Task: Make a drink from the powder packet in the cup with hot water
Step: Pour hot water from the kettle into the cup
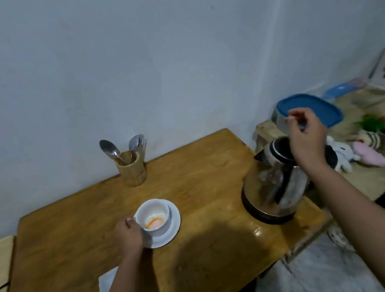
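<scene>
A white cup [155, 215] stands on a white saucer [174, 228] in the middle of the wooden table [191, 176]. Pale and orange powder lies in the cup's bottom. My left hand [129, 235] grips the cup's left side. A glass kettle [276, 188] with a black lid sits on its dark base at the table's right edge. My right hand [307, 136] hovers over the kettle's lid and handle, fingers loosely curled with nothing seen in them. No powder packet is in sight.
A wooden holder [132, 168] with spoons and forks stands at the table's back by the wall. A white sheet [107, 283] lies near the front edge. To the right, a lower surface holds a blue-lidded container [311, 109] and soft toys [367, 152].
</scene>
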